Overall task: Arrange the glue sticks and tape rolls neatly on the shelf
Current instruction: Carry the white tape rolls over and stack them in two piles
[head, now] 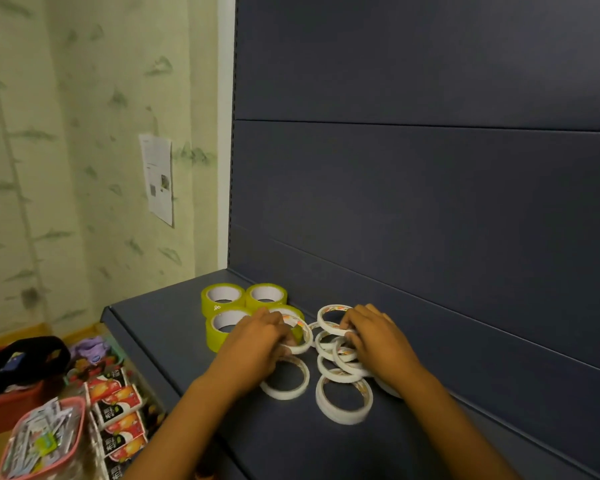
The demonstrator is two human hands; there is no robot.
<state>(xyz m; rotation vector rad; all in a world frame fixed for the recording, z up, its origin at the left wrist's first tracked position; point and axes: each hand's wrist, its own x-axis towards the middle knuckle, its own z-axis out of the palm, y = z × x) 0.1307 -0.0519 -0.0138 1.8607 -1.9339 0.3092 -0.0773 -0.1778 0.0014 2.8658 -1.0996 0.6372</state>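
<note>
Yellow-green tape rolls [222, 299] sit grouped at the left rear of the dark shelf [160, 327]; our left hand [257, 337] curls its fingers around a thin white tape roll [300, 336], and our right hand [371, 336] grips the jumbled white rolls [340, 362] beside it.

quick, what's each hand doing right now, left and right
Left hand: fingers curled round a white tape roll.
Right hand: fingers curled into the white tape pile; grip unclear.
</note>
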